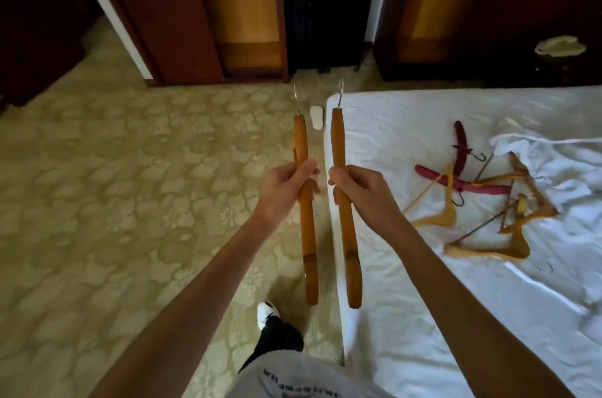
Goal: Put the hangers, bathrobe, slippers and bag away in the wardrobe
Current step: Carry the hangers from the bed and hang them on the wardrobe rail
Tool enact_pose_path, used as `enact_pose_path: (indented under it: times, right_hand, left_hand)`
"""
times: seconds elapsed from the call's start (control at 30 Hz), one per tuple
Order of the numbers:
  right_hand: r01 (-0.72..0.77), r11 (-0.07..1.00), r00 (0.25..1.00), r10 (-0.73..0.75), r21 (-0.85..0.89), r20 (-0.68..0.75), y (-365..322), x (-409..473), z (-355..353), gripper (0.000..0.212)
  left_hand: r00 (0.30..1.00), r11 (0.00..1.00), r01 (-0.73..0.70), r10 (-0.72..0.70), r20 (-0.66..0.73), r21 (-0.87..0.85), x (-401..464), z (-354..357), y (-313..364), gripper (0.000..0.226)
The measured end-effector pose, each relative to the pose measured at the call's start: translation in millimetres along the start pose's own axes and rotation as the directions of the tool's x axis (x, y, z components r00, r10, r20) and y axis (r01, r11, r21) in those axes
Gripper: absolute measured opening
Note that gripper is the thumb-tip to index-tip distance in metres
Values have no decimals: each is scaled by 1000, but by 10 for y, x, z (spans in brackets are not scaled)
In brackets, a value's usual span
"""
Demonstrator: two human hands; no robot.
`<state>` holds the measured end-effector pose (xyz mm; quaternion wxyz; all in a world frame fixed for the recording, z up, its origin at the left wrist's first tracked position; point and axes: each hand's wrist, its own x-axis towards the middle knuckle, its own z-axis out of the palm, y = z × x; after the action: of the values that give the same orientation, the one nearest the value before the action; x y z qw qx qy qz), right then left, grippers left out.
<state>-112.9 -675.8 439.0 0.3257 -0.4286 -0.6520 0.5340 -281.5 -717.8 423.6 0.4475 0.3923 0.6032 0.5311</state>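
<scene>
Beside the bed, left hand gripping a wooden hanger, right hand gripping another hanger

Floral carpet (pale green) meets a white bed.

Probably a bedroom: white-sheeted bed, wooden wardrobe, patterned carpet.

both arms stretched forward, left hand and right hand each curled in a grip.
</scene>
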Motion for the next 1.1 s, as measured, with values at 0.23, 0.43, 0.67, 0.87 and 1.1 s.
enact_pose_path:
  times: [0.23,0.43,0.67,0.87,1.1]
  right_hand:
    - [9,1000,992,-12,24,127,-385,1304,1141,35]
    - [22,999,986,-28,37,163,-587,2191,1685,37]
    - [36,999,987,-39,21,157,-703,3212,2056,42]
    - [20,1000,991,-20,2,135,-630,4399,2371,41]
    - [16,1000,997,-16,5,75,-798,6290,2759,38]
  left_hand:
    - [993,1000,-10,7,-118,-27,836,-1365,138,27]
    - [985,998,-8,-2,-172,-56,1554,-2146,233,37]
    - [987,994,1,-18,-158,-111,2543,-2662,275,31]
    - [991,996,-3,-10,-134,-92,3743,-3110,320,32]
    - [993,998,2,-9,-119,-59,5612,-3743,634,32]
